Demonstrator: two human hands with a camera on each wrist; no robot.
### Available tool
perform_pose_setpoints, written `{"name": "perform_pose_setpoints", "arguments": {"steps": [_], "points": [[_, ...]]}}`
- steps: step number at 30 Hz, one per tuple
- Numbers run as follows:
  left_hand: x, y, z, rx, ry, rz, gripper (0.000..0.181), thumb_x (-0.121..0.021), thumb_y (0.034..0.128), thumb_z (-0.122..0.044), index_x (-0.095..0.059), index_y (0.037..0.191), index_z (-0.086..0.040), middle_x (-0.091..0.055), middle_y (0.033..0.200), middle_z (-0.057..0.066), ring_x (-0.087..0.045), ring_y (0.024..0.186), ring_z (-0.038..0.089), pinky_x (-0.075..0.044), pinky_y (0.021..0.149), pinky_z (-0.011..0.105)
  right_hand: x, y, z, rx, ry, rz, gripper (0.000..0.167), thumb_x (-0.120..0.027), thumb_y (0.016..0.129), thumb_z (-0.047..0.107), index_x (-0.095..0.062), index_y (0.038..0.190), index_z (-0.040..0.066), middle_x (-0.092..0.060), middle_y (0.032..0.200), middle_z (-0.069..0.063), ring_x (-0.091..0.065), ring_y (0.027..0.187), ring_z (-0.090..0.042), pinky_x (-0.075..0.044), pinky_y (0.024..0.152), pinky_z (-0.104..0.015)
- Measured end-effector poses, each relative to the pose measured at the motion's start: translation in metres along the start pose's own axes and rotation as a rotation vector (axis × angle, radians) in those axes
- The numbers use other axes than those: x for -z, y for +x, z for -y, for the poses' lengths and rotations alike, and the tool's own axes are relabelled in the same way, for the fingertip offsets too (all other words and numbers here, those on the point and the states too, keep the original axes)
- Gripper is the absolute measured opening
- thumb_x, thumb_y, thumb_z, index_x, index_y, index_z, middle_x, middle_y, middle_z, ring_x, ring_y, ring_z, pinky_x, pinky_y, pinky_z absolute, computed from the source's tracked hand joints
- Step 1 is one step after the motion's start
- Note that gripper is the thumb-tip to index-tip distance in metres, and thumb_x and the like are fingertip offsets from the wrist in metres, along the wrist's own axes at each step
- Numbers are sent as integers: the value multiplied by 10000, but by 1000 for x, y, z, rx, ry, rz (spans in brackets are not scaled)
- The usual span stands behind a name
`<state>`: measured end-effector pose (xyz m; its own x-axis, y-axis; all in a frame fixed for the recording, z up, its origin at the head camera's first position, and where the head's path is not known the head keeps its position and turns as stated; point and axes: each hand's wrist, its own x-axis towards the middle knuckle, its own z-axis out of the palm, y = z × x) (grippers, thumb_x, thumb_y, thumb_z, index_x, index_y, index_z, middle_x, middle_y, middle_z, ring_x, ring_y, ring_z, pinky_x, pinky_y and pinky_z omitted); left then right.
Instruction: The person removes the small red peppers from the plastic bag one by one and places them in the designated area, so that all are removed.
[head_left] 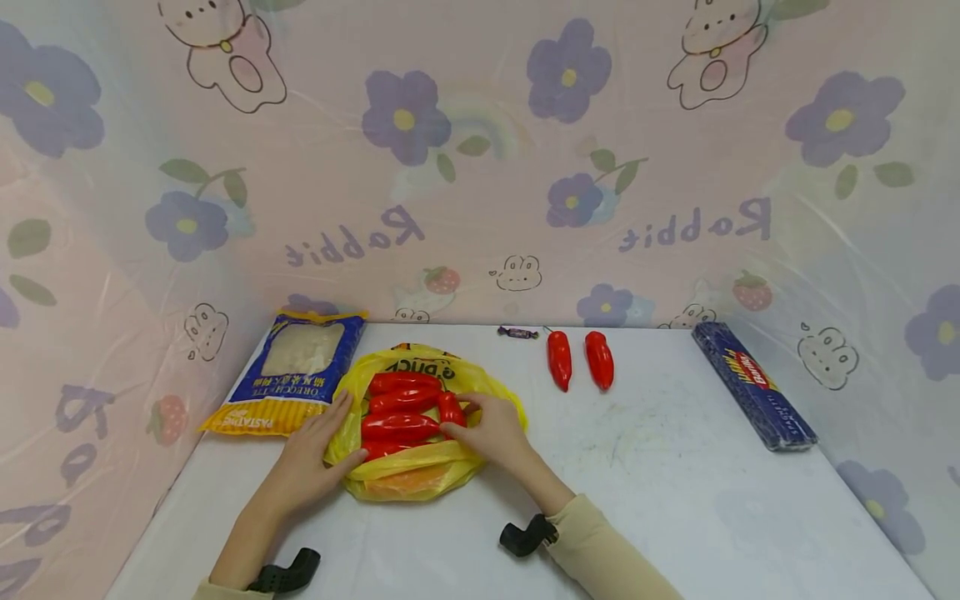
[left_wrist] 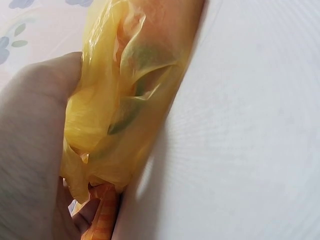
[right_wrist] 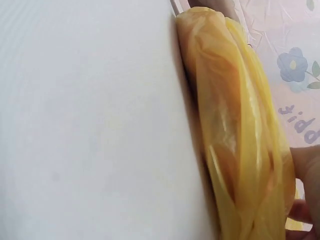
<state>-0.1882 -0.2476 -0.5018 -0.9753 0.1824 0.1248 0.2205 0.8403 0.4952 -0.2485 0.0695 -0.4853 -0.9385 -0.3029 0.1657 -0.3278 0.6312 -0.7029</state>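
A yellow plastic bag [head_left: 427, 483] lies on the table with its mouth spread, and several red peppers [head_left: 401, 427] are inside. My left hand [head_left: 311, 454] rests along the bag's left side, its fingers stretched out and the thumb on the front rim. At the bag's right side, my right hand [head_left: 491, 425] pinches a small upright red pepper [head_left: 451, 410] between thumb and fingers. The left wrist view has the crinkled bag [left_wrist: 120, 115] beside the left hand, with a green shape showing through it. In the right wrist view, the bag [right_wrist: 225, 110] hides most of the right hand.
A blue and yellow pasta bag [head_left: 285, 375] lies left of the yellow bag. Two red peppers [head_left: 558, 360] lie at the back, near a small wrapped candy [head_left: 517, 332]. A dark blue spaghetti pack [head_left: 753, 386] lies along the right edge. Patterned cloth walls enclose the white table [head_left: 637, 483].
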Motion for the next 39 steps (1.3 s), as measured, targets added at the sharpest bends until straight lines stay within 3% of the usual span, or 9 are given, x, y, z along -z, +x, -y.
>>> {"name": "perform_pose_setpoints", "arguments": {"steps": [7, 18, 39], "points": [[0, 0, 0, -5, 0, -5, 924, -620, 1000, -635, -194, 1719, -240, -241, 1759, 109, -292, 1529, 558, -204, 1191, 795, 1, -1, 1, -28, -39, 62, 602, -857, 866, 479, -721, 1353, 152, -774, 1010, -15, -657, 889, -134, -548, 717, -247], [4, -1, -4, -14, -3, -12, 905, -629, 1004, -611, -229, 1712, -212, -254, 1756, 114, -304, 1530, 546, -215, 1192, 788, -1, -1, -1, -41, -22, 49, 636, -847, 861, 474, -691, 1404, 183, -774, 977, -9, -667, 865, -127, -553, 688, -246], [4, -1, -4, -31, -2, -10, 896, -629, 1008, -603, -245, 1708, -198, -245, 1759, 111, -314, 1524, 550, -224, 1189, 790, -2, 0, 3, -41, 163, -79, 584, -849, 876, 380, -699, 1391, 148, -793, 1021, -58, -725, 963, -212, -590, 731, -283]]}}
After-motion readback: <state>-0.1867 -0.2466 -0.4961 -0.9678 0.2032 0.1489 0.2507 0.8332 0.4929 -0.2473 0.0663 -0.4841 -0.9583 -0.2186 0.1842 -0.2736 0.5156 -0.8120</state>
